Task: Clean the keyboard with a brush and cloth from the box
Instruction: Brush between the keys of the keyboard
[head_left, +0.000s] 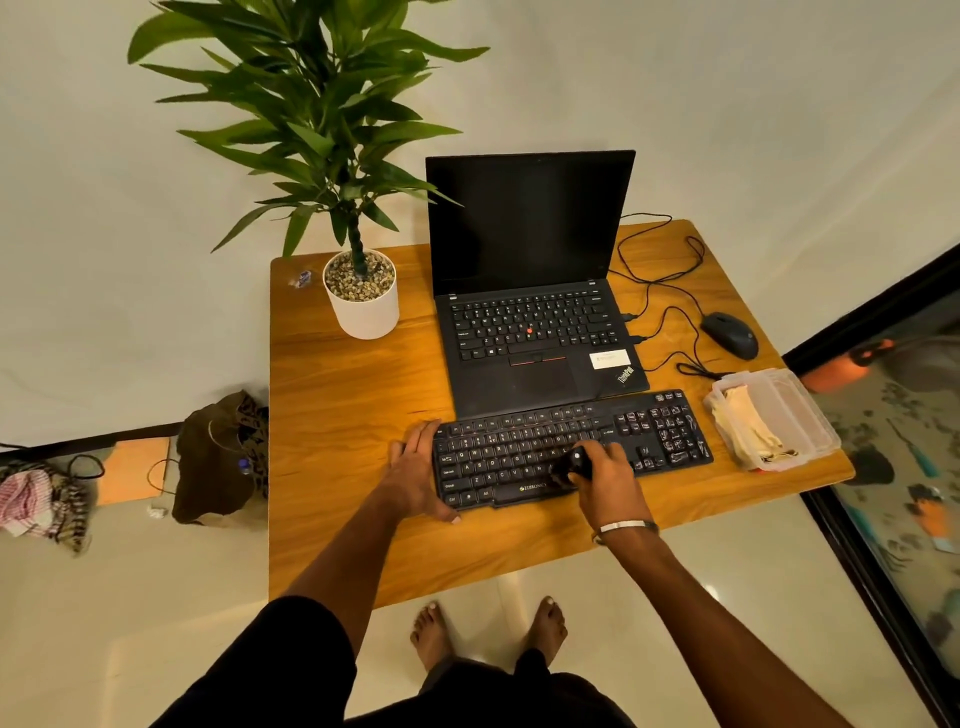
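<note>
Gripping a dark brush (570, 464), the right hand (607, 475) sits just right of the frame's center, fingers curled round the handle, the brush head down on the lower middle rows of the black keyboard (561, 447). The left hand (415, 470) lies at center frame with straight fingers laid flat against the keyboard's left end, thumb along its near corner, holding nothing. The keyboard lies across the wooden table (353, 395), directly below the open laptop (535, 291). To the right of the keyboard, at the right middle of the frame, a clear plastic box (795, 410) holds a pale cloth (748, 423), well apart from both hands. Above the box rests a wired mouse (730, 335). A potted plant (358, 291) stands at upper left.
</note>
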